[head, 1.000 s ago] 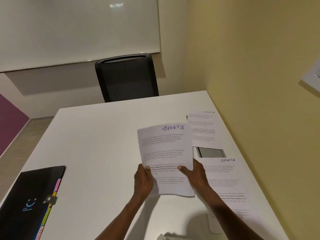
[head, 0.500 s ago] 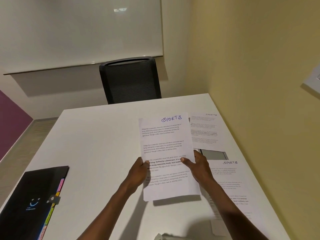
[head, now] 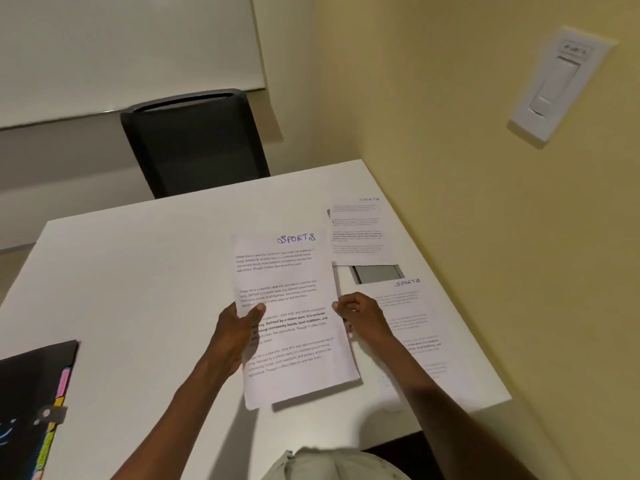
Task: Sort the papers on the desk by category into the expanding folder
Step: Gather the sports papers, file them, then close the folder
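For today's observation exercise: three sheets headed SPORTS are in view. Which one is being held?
The middle sheet, with the bold blue heading: the left hand grips its edge. The other two lie flat by the wall.

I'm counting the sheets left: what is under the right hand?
Under the right hand lies a sheet headed SPORTS flat on the desk. The hand and forearm cover its left edge, so anything beneath there cannot be seen.
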Motion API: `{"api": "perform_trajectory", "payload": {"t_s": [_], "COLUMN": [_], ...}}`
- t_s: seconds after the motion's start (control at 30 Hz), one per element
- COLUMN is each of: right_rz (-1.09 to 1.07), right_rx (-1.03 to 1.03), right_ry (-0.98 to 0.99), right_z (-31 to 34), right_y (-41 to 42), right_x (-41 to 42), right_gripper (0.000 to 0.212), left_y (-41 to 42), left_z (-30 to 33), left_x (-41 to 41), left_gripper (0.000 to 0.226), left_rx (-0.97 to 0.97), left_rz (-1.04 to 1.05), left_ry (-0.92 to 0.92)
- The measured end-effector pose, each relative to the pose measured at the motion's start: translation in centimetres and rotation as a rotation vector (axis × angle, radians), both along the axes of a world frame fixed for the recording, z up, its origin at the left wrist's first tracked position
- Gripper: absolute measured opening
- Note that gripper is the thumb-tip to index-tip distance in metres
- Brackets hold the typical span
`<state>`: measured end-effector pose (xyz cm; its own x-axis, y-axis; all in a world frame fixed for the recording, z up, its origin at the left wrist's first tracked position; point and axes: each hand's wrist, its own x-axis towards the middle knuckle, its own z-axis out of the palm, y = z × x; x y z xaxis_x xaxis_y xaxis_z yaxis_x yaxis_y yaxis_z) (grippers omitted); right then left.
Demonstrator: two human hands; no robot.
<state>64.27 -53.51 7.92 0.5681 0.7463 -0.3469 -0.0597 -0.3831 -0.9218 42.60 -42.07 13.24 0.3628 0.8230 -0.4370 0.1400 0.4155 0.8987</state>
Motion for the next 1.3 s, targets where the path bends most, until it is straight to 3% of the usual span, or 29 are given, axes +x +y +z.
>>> {"api": "perform_trajectory", "payload": {"t_s": [0.13,0.23,0.4,0.53,0.8,0.9,1.1,1.23,1.3], "right_rz": [-0.243,-0.339,-0.208,-0.117,-0.242,-0.260,-0.283,-0.227,-0.219], "right_rx": [-0.360,-0.610,-0.848,-0.946,-0.845,-0.758,-0.502,-0.290,-0.165], "right_ry": [-0.368,-0.509,-0.482,-0.582,-0.334,-0.370,-0.594,-0.570,-0.437], "right_z": [-4.0,-5.9,-7.2,-8.1,-7.4,-7.3,-5.1,-1.7,0.3], "right_y": [-4.5,-8.5,-11.6,-11.5,-10.6,-11.0,-11.3,-10.4,-9.5], "right_x": [5.1,8.5,10.5,9.8,10.1,10.0,9.4,9.6,9.4], "right_gripper": [0.032,0.051,0.094,0.089,0.082,0.046,0.005,0.016,0.017], "left_y": [-0.8,-1.2,-1.2,-1.1,-0.7,-0.4,-0.1,0.5,0.9], "left_z": [-0.8,-1.2,-1.8,-2.2,-2.2,-2.0,-1.2,-0.7,-0.4], "left_x": [-0.2,-0.6,-1.4,-2.4,-3.8,-4.2,-4.2,-4.5,-4.6], "left_gripper": [0.011,0.009,0.014,0.018,0.013,0.016,0.023,0.024,0.025], "left_rx": [0.075,0.099,0.123,0.144,0.170,0.214,0.292,0.292,0.270], "left_rz": [0.030,0.048,0.055,0.042,0.102,0.126,0.236,0.293,0.289], "left_ry": [0.046,0.063,0.123,0.177,0.240,0.301,0.395,0.404,0.388]}}
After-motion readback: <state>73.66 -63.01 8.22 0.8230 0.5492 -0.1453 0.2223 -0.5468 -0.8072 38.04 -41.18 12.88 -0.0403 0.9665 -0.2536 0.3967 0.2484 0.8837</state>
